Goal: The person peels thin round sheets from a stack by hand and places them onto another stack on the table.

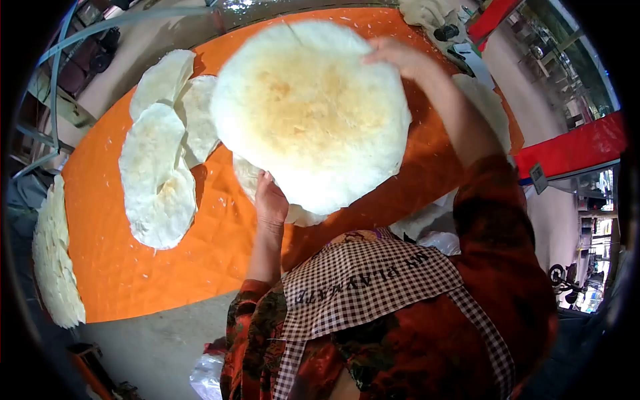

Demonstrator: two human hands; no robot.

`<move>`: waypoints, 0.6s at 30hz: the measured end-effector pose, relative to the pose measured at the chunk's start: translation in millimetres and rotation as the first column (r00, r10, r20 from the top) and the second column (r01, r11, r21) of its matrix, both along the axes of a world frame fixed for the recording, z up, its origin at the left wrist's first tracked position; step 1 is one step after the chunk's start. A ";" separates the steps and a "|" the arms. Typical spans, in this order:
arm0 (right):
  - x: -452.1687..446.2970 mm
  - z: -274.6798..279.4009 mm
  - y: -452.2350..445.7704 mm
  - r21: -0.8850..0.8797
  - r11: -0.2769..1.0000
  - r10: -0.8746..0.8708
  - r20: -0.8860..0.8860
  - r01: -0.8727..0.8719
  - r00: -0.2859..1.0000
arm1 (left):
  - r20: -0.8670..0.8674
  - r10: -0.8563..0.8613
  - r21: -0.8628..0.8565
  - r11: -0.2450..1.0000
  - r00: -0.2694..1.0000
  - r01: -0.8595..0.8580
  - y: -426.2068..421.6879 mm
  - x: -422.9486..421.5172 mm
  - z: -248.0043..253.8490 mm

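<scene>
A large round flatbread (310, 113), pale with a browned middle, is held up over the orange cloth (227, 240). My left hand (271, 202) grips its lower left edge, thumb on the near face and the other fingers hidden behind it. At the upper right edge, my right hand (400, 59) holds the same bread, with its fingers at the rim. Parts of other flatbreads show beneath the held one. To the left lie more flatbreads (157, 177), overlapping each other on the cloth.
A stack of flatbreads (55, 257) stands at the cloth's far left edge. Another flatbread (487, 110) lies at the right, beyond my right arm. Plastic bags (440, 242) are near the apron. Red panels (573, 147) stand at the right, and metal bars cross the upper left.
</scene>
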State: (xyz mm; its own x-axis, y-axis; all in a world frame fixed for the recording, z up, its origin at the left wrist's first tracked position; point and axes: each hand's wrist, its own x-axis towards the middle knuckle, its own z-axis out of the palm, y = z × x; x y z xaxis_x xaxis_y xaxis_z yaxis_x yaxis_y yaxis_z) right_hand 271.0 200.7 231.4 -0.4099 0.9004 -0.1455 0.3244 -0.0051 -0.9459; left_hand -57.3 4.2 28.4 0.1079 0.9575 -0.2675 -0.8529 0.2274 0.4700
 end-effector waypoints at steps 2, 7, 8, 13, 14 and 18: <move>47.9 -97.4 10.9 -0.149 0.986 0.049 -0.130 -0.069 0.990 | 0.024 -0.032 -0.126 0.991 0.999 0.035 2.4 5.3 -15.1; 69.3 -228.7 -47.3 -0.709 0.647 -0.541 -0.168 0.280 0.824 | -0.265 -0.032 -0.341 0.938 0.964 -0.063 10.1 11.2 -74.8; 72.3 -238.0 -51.6 -0.696 0.660 -0.579 -0.230 0.284 0.783 | -0.326 -0.016 -0.349 0.931 0.945 -0.105 13.6 10.4 -78.7; 77.5 -247.3 -99.9 -0.541 0.806 -0.492 -0.389 0.240 0.779 | -0.593 0.044 -0.337 0.893 0.804 -0.298 9.3 41.8 -34.8; 60.2 -261.0 -102.8 -0.415 0.817 -0.566 -0.452 0.399 0.689 | -0.656 0.047 -0.339 0.873 0.753 -0.350 14.4 48.3 -36.1; 24.8 -225.3 -89.0 -0.291 0.576 -0.789 -0.444 0.764 0.425 | -0.676 -0.052 -0.258 0.951 0.735 -0.170 18.6 47.2 -54.1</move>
